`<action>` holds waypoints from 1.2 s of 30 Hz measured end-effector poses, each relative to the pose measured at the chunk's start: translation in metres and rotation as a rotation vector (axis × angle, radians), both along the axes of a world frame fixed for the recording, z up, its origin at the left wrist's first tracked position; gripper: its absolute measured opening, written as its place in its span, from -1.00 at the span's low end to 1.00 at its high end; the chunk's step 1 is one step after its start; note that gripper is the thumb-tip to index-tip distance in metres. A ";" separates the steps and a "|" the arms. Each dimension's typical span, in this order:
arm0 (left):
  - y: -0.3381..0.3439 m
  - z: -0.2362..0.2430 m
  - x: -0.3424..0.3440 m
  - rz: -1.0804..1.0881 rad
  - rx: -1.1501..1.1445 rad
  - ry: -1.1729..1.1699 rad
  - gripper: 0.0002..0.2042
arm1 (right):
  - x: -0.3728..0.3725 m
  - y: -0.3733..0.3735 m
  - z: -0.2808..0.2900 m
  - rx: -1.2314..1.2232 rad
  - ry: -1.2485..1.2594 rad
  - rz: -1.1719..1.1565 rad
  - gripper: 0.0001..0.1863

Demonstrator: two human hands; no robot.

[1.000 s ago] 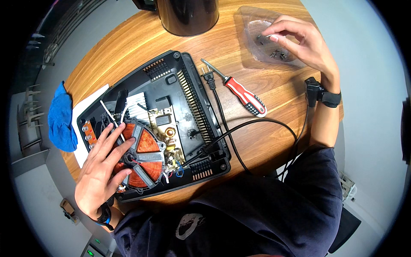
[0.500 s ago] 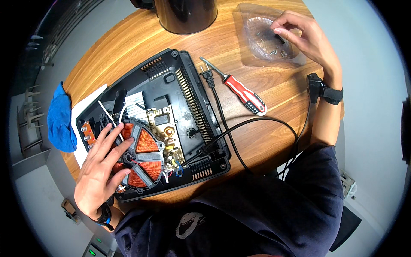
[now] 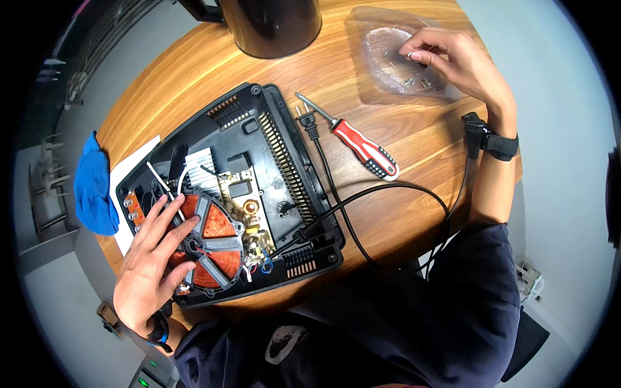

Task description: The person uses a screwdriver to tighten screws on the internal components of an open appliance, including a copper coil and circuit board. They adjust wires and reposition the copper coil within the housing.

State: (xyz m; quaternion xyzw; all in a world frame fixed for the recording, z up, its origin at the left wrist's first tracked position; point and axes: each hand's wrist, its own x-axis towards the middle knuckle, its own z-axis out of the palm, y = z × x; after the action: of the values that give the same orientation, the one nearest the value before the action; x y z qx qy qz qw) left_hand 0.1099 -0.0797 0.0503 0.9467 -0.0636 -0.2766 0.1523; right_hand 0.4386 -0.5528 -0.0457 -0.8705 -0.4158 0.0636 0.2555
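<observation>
The left hand (image 3: 150, 262) lies spread on the copper coil (image 3: 218, 226) inside the open black case (image 3: 266, 165), seemingly to steady it. Over the clear tray (image 3: 372, 87), whose walls would corral the loose screws (image 3: 409, 82), the right hand (image 3: 453, 61) pinches a small shiny bit (image 3: 410, 55), perhaps a screw, too tiny to be sure. No writing is readable; the shirt (image 3: 375, 310) shows just a pale picture (image 3: 284, 344).

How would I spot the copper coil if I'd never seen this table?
On the wooden table, find the big open black casing. In its lower left part, partly under the person's left hand, lies the coil. Unlike the circuit board beside it, it is round, with orange-brown windings crossed by grey bars.
</observation>
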 end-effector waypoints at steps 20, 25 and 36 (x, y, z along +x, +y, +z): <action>-0.017 0.000 0.021 0.051 -0.119 -0.472 -0.65 | -0.067 0.069 0.035 0.145 -0.208 0.275 -0.83; -0.023 -0.010 0.027 0.089 -0.315 -0.630 -0.69 | -0.099 0.103 0.048 0.249 -0.223 0.288 -0.81; -0.039 -0.024 0.030 0.091 -0.534 -0.553 -0.75 | -0.161 0.179 0.059 0.410 -0.085 0.398 -0.80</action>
State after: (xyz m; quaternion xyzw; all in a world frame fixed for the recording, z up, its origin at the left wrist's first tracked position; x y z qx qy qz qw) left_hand 0.1401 -0.1189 0.0267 0.9144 -0.1301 0.0225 0.3827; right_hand 0.2777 -0.3742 0.0136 -0.7038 -0.5930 -0.0092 0.3910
